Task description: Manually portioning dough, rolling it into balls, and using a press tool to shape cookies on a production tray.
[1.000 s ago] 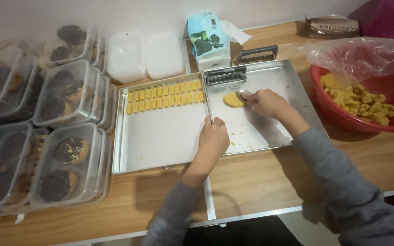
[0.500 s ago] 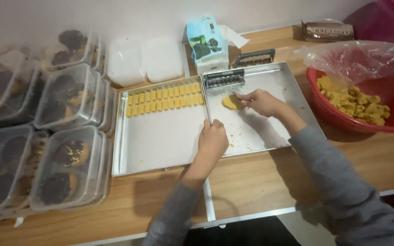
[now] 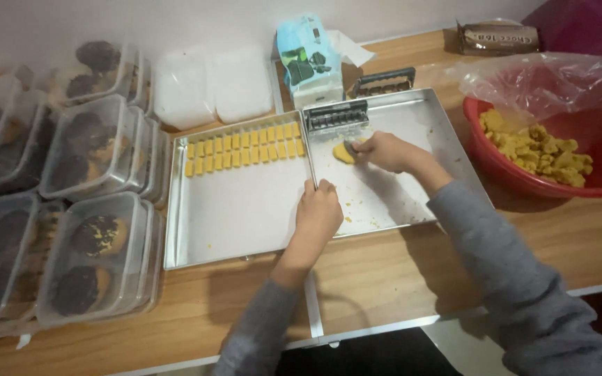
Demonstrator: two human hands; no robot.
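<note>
Two metal baking trays lie side by side on a wooden table. My left hand (image 3: 318, 211) rests on the seam between them, pressing the edge of the right tray (image 3: 426, 115). My right hand (image 3: 383, 151) is closed over a small tool on a lump of yellow dough (image 3: 343, 153) near the top of that tray. A metal dough cutter (image 3: 336, 117) lies just above the lump. The left tray (image 3: 238, 216) holds two rows of small yellow dough pieces (image 3: 245, 147) along its far edge.
A red bowl (image 3: 503, 163) with yellow dough and a clear plastic cover stands at the right. Several clear tubs of dark cookies (image 3: 95, 146) are stacked at the left. White lidded boxes (image 3: 210, 87) and a light blue carton (image 3: 308, 59) stand behind the trays.
My right hand has slid slightly left and toward me over the dough lump. My left hand has kept its place on the tray edge.
</note>
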